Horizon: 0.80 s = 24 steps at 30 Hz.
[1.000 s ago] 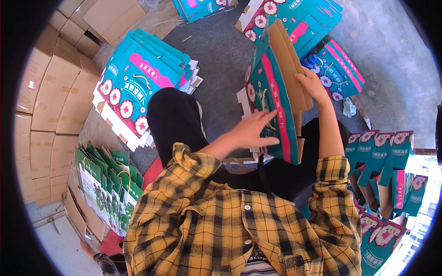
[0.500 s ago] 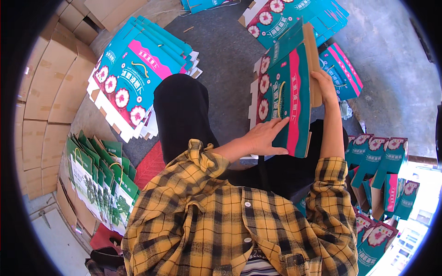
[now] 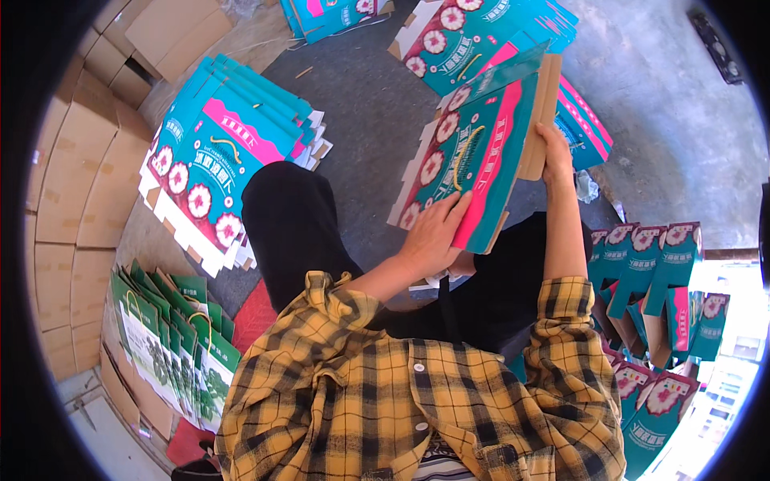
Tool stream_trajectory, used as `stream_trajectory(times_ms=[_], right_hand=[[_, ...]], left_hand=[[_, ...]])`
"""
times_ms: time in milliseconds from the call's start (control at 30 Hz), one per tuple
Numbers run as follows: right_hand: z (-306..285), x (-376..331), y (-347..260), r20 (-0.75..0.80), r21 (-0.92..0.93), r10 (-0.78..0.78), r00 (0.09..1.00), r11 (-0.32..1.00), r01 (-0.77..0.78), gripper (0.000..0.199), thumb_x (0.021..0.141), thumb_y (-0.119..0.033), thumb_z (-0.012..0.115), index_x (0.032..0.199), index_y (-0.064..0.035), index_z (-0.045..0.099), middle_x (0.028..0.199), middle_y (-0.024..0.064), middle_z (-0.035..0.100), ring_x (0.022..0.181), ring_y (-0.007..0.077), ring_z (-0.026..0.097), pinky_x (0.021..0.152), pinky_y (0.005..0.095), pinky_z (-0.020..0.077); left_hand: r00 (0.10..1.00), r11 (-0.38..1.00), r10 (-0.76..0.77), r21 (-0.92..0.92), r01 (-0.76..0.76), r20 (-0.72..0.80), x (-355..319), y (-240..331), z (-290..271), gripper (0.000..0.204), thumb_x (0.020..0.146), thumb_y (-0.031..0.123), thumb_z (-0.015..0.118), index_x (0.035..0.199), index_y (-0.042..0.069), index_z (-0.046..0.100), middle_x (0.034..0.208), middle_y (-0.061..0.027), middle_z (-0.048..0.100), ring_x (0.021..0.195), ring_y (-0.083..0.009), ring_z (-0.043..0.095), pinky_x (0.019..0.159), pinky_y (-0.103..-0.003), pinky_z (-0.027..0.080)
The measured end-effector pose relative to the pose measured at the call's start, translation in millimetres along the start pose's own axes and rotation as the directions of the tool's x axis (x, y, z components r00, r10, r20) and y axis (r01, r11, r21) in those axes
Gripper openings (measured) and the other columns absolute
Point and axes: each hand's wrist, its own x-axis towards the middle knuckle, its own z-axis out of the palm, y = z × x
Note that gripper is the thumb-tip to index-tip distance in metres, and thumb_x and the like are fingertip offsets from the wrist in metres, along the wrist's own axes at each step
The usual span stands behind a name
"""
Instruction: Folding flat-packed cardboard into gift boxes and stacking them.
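A partly folded teal gift carton (image 3: 489, 144) with a pink band, purple fruit pictures and a yellow cord handle is tilted above my lap. My right hand (image 3: 555, 156) grips its brown inner flap at the right edge, the thumb side showing against the cardboard. My left hand (image 3: 435, 234) holds the carton low down, fingers across the printed face near the cord; what seems to be its thumb shows below the lower edge. White tabs stick out along the carton's left side.
Flat teal cartons (image 3: 233, 152) are stacked at left, with another stack (image 3: 457, 40) at far right. Green paper bags (image 3: 172, 345) stand by brown boxes (image 3: 96, 160) on the left. Upright teal cartons (image 3: 630, 272) line the right side. A crumpled plastic bag (image 3: 587, 188) lies nearby.
The carton has tilted and shifted a little left. My left hand has moved from lying spread on the panel to its lower edge. My right hand keeps its hold on the flap.
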Motion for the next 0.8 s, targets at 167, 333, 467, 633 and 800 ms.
stream_trajectory(times_ms=[167,333,467,633,800], right_hand=[[4.2,-4.9,-1.7,0.024,-0.005,-0.020,1.000,1.000,0.020,0.035,0.088,-0.018,0.055,0.116,0.0013,0.058,0.103,0.0103,0.065,0.091,0.0194,0.063,0.078,0.0314,0.0499],[10.4,-9.3,-6.1,-0.017,0.034,-0.002,1.000,0.999,0.002,0.038,0.088,-0.023,0.056,0.118,0.0001,0.056,0.104,0.0088,0.064,0.087,0.0203,0.064,0.072,0.0305,0.0504],[19.5,-18.5,-11.7,0.047,-0.042,0.130,0.990,0.991,-0.128,0.048,0.088,-0.036,0.059,0.119,0.0002,0.054,0.105,0.0113,0.063,0.086,0.0221,0.065,0.075,0.0335,0.0512],[-32.6,16.1,7.1,-0.160,-0.548,-0.558,0.815,0.736,0.397,0.075,0.080,-0.041,0.070,0.136,0.0008,0.044,0.140,0.0223,0.043,0.131,0.0348,0.039,0.107,0.0414,0.0326],[-38.6,-29.9,-48.6,0.346,-0.869,-0.601,0.721,0.085,0.487,0.056,0.076,-0.033,0.071,0.124,-0.0087,0.059,0.127,0.0234,0.054,0.122,0.0390,0.048,0.101,0.0372,0.0391]], left_hand=[[0.994,1.000,-0.002,-0.008,0.001,-0.113,3.9,-6.4,-2.3,0.062,0.083,0.011,0.058,0.141,0.009,0.038,0.131,-0.0181,0.048,0.118,-0.0367,0.049,0.099,-0.047,0.040],[0.944,0.916,-0.172,-0.397,0.049,-0.280,14.0,-7.4,-26.1,0.039,0.084,0.009,0.062,0.122,0.004,0.057,0.116,-0.0175,0.059,0.107,-0.0283,0.059,0.095,-0.035,0.045],[0.866,0.893,-0.342,-0.413,0.179,-0.365,24.4,-15.5,-59.1,0.027,0.089,0.020,0.063,0.108,0.000,0.063,0.095,-0.0150,0.067,0.088,-0.0194,0.064,0.077,-0.030,0.048],[0.947,0.903,-0.180,-0.428,0.051,-0.267,59.2,-8.6,-93.2,0.029,0.087,0.023,0.066,0.103,-0.001,0.063,0.085,-0.0127,0.066,0.080,-0.0141,0.062,0.073,-0.030,0.048],[0.994,0.950,-0.069,-0.309,0.040,-0.084,92.4,-16.2,-148.6,0.034,0.085,0.026,0.067,0.105,-0.001,0.063,0.085,-0.0119,0.066,0.079,-0.0134,0.061,0.073,-0.032,0.048]])
